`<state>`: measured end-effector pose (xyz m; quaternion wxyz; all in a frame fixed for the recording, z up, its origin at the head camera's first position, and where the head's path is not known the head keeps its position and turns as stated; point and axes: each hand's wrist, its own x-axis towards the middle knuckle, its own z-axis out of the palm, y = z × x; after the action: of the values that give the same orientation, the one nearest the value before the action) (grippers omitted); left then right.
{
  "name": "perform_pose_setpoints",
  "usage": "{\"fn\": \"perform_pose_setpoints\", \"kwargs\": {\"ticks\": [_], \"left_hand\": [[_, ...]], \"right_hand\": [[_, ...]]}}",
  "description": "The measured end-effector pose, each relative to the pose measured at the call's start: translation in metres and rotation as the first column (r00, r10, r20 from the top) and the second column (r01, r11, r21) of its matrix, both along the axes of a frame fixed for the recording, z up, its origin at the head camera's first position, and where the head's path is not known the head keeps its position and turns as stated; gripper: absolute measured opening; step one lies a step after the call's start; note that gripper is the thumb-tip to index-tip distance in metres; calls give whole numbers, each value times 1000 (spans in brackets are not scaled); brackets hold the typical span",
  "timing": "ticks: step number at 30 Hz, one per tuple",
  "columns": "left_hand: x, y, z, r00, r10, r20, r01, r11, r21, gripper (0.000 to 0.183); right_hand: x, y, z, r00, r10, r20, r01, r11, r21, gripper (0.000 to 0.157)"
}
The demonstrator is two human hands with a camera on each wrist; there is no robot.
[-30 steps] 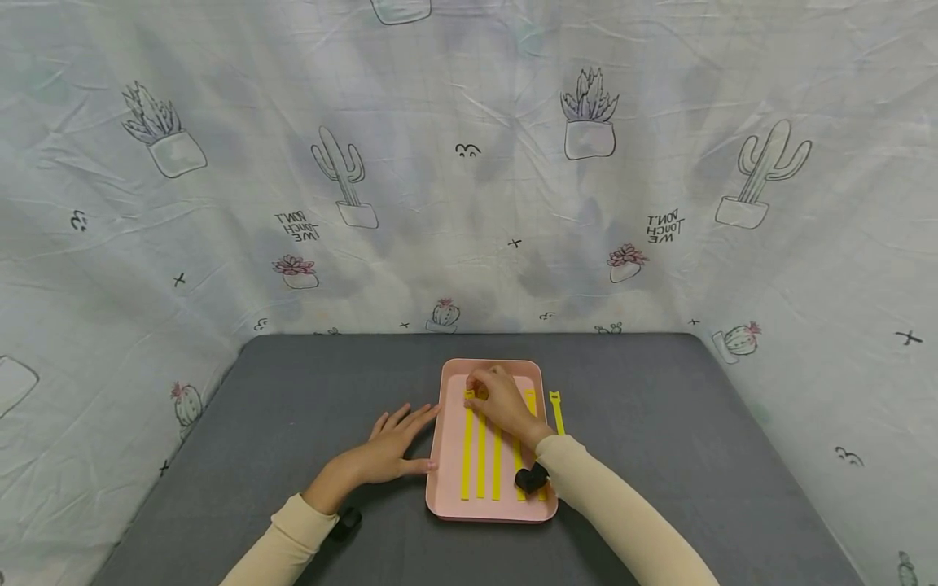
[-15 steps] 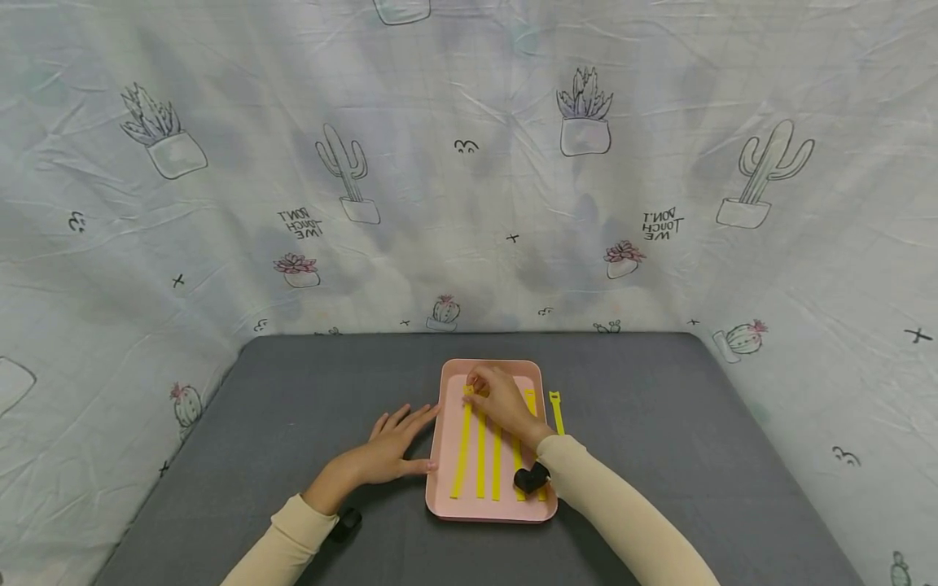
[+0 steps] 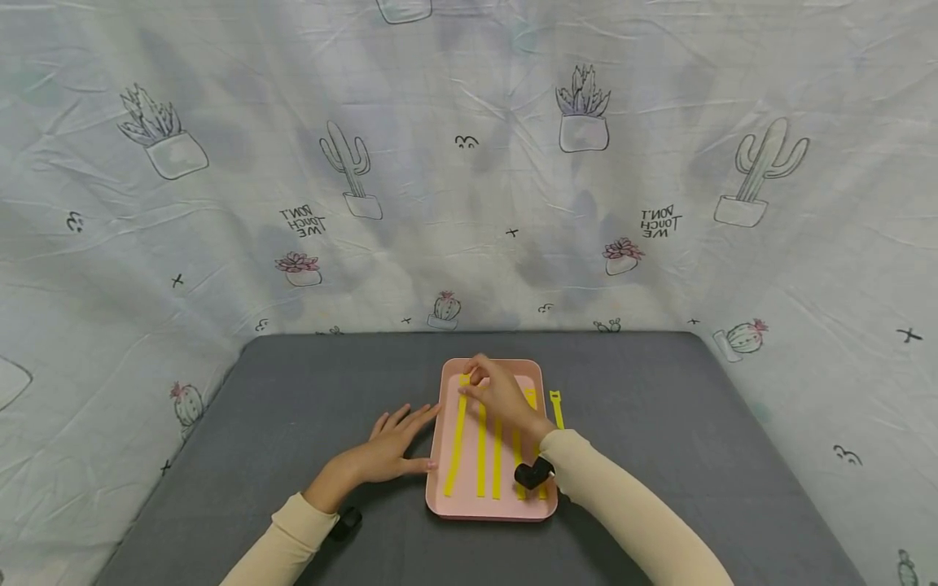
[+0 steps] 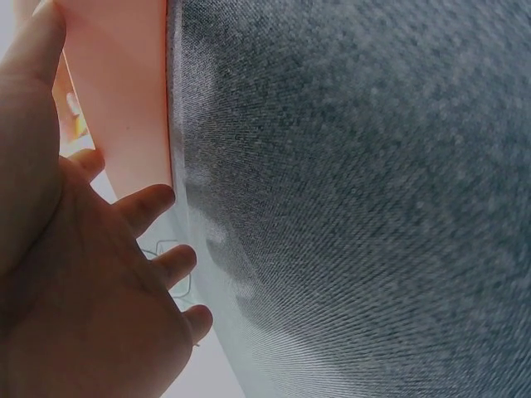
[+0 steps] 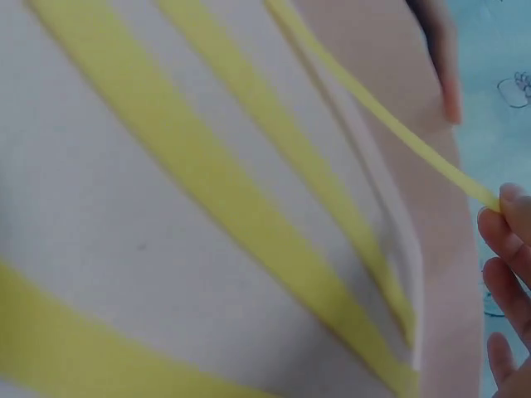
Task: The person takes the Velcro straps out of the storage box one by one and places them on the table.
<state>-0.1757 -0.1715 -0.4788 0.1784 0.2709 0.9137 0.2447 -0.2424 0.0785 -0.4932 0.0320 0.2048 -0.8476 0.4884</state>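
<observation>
A shallow pink tray [image 3: 438, 505] lies on the grey table, with several yellow cable straps [image 3: 481, 456] set lengthwise in it, side by side. My right hand [image 3: 506, 400] pinches the far, slotted end of the leftmost cable strap [image 3: 455, 452]. In the right wrist view the pinched strap [image 5: 398, 128] is raised at the fingertips, while the other straps lie flat on the tray floor. My left hand [image 3: 381, 456] has its fingers spread and touches the tray's left side. The left wrist view shows that hand [image 4: 91, 274] beside the pink tray wall [image 4: 124, 91].
Another yellow strap [image 3: 557, 409] lies on the table just right of the tray, partly hidden by the right forearm. The grey table [image 3: 330, 391] extends on both sides. A cactus-print cloth [image 3: 454, 203] hangs behind it and along its sides.
The right hand has moved slightly up and left, drawing the leftmost strap away from the others and toward the tray's left wall. The left hand has not moved.
</observation>
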Motion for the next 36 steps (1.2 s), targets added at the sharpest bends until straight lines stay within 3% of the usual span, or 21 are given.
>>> {"fn": "perform_pose_setpoints", "kwargs": {"ticks": [11,22,36], "left_hand": [[-10,-5,-4,1000,-14,-7,14,1000,-3,88],[-18,-9,-5,1000,-25,3,25,1000,-3,88],[-28,-15,-10,999,-42,0,42,999,-8,88]], "right_hand": [[-4,-3,20,999,47,27,-45,995,-86,24],[-8,-7,29,999,29,-33,-30,999,-43,25],[-9,-11,49,1000,15,-20,-16,998,-60,25]]}}
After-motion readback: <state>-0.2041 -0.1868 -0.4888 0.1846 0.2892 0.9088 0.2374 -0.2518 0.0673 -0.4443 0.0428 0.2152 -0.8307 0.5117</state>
